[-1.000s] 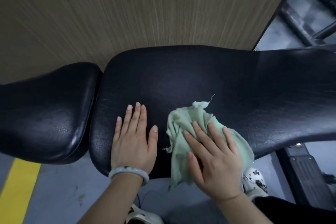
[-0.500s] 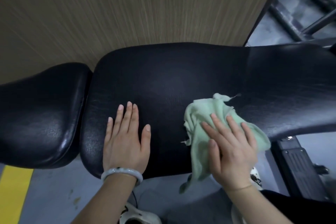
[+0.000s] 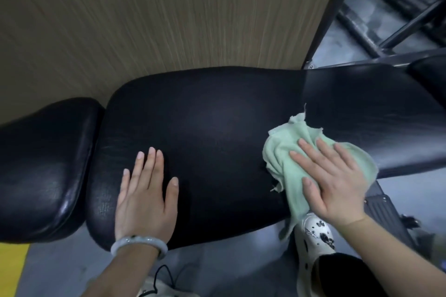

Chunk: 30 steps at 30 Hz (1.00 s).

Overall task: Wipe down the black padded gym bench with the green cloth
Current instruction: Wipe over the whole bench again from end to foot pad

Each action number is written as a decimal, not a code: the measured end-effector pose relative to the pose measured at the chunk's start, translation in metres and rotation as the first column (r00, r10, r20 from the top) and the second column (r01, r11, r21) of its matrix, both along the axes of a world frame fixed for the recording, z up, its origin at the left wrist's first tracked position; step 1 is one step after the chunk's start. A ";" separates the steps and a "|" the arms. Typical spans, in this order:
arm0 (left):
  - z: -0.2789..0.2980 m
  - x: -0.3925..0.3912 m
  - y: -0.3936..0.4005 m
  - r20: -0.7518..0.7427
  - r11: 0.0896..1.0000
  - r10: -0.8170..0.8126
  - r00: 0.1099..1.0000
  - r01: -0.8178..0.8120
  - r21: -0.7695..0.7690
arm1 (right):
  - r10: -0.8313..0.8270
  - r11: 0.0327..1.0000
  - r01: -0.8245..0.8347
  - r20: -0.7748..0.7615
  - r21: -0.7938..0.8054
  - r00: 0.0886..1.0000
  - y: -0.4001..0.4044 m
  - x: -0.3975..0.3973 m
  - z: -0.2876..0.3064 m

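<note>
The black padded gym bench [image 3: 217, 128] runs across the view, with a separate black pad [image 3: 43, 166] at its left end. A crumpled pale green cloth [image 3: 284, 152] lies on the bench's near right part, one corner hanging over the front edge. My right hand [image 3: 333, 181] presses flat on the cloth with straight, spread fingers. My left hand [image 3: 147, 190], with a pale bangle on the wrist, rests flat on the bare padding near the bench's left end.
A wood-grain panel [image 3: 156, 14] stands right behind the bench. Black metal frame bars [image 3: 386, 14] cross the grey floor at the upper right. A black foot plate [image 3: 386, 214] sits under the bench at right. My white shoe [image 3: 316, 234] is below the cloth; a yellow floor stripe [image 3: 12, 270] at lower left.
My right hand has slid the green cloth to the right along the bench. My left hand has stayed flat on the same spot of the padding.
</note>
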<state>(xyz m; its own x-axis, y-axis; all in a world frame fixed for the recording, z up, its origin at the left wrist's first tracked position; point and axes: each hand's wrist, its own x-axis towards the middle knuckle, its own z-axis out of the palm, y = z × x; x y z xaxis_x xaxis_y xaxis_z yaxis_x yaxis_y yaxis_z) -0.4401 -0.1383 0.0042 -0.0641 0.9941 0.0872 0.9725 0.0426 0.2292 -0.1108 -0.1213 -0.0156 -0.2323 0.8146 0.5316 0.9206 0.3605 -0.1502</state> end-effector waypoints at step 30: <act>-0.002 0.239 0.064 -0.143 0.879 -0.466 0.873 0.475 0.039 | -0.064 0.991 0.076 0.105 -0.113 0.992 0.025 0.159 0.008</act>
